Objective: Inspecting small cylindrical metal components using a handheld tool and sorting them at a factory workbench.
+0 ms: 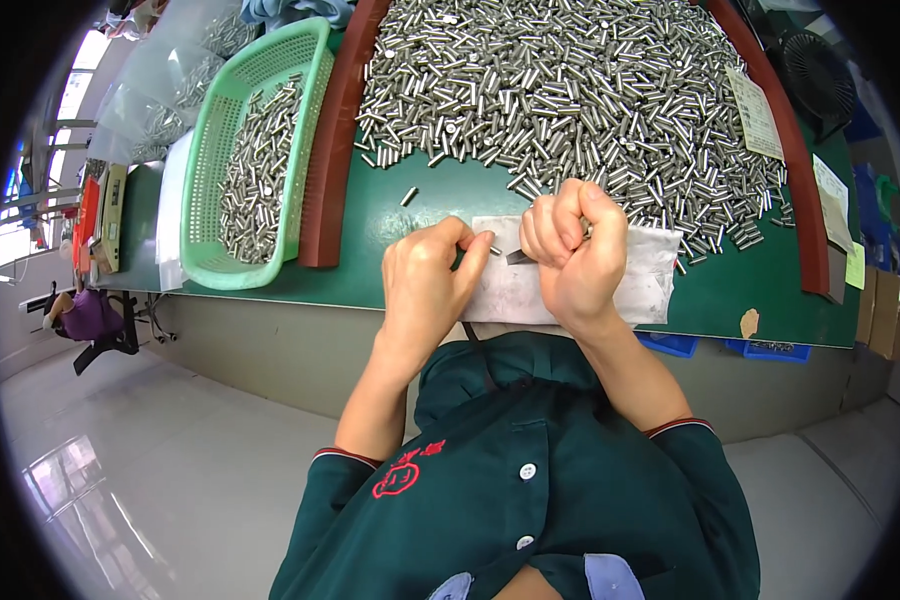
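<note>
Green basket (238, 278) part full of metal pins (255, 190); clear bags (155, 95) beside it hold more. Left hand (420, 265): thumb and finger pinching one pin (496, 250) over white cloth (510, 300). Right hand (578, 250): fingers curled around dark flat tool (517, 257), tip near that pin.

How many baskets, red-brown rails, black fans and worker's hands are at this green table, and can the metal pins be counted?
Light green basket: 1
Red-brown rails: 2
Black fan: 1
Worker's hands, left hand and right hand: 2
Total: 6
Metal pins: too many to count, left out.
</note>
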A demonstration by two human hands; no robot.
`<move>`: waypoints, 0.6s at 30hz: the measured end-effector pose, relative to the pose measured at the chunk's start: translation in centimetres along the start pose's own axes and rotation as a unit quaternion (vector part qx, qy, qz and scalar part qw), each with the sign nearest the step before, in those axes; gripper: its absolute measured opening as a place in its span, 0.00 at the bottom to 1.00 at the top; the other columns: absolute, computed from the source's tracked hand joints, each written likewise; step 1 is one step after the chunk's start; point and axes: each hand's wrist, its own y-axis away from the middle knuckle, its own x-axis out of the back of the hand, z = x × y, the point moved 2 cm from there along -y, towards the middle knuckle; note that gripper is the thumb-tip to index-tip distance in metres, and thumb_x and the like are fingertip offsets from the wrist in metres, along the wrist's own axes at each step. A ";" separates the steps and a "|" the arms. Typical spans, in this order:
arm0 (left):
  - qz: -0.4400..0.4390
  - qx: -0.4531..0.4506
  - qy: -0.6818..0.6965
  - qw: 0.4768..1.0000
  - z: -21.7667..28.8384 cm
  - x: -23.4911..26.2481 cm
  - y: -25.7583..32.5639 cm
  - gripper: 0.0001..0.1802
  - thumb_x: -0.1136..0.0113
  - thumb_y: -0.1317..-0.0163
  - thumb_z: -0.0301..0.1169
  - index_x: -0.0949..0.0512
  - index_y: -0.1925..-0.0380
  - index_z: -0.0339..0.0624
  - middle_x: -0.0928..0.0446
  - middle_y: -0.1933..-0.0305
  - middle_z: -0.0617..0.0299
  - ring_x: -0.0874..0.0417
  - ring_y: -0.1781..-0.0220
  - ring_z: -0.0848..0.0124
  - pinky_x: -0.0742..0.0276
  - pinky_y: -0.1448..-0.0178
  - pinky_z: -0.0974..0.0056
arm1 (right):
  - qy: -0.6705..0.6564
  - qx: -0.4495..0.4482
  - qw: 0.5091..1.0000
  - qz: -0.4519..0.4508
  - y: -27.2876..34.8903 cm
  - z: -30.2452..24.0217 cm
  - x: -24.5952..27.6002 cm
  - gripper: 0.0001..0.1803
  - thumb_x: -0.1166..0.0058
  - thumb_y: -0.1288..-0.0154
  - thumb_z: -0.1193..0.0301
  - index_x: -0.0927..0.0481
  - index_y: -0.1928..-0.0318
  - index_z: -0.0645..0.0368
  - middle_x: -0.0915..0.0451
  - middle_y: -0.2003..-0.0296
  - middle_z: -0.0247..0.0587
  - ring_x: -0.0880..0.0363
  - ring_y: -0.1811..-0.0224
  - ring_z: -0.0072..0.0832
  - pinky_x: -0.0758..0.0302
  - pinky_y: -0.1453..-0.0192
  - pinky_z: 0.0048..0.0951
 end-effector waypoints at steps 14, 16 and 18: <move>-0.032 -0.029 0.059 0.997 -0.1 0.0 0.5 0.04 0.39 0.56 0.23 0.25 0.79 0.37 0.28 0.83 0.57 0.29 0.82 0.64 0.34 0.77 0.65 | -0.008 0.004 1.000 0.000 0.1 0.0 0.2 0.20 0.71 0.38 0.64 0.46 0.87 0.53 0.49 0.93 0.28 0.58 0.90 0.17 0.56 0.84 0.22; -0.032 -0.027 0.062 0.997 -0.1 0.0 0.5 0.04 0.39 0.56 0.23 0.25 0.79 0.37 0.28 0.83 0.57 0.29 0.82 0.64 0.34 0.77 0.65 | -0.009 0.005 1.000 0.000 0.1 0.0 0.2 0.20 0.71 0.38 0.64 0.46 0.87 0.53 0.49 0.93 0.28 0.58 0.90 0.17 0.56 0.84 0.22; -0.031 -0.033 0.060 0.997 -0.1 0.0 0.5 0.05 0.39 0.57 0.23 0.25 0.78 0.37 0.29 0.83 0.57 0.29 0.83 0.65 0.34 0.78 0.65 | -0.050 0.013 0.999 0.013 0.1 0.1 0.3 0.19 0.70 0.40 0.69 0.45 0.88 0.57 0.46 0.92 0.30 0.55 0.90 0.15 0.55 0.85 0.20</move>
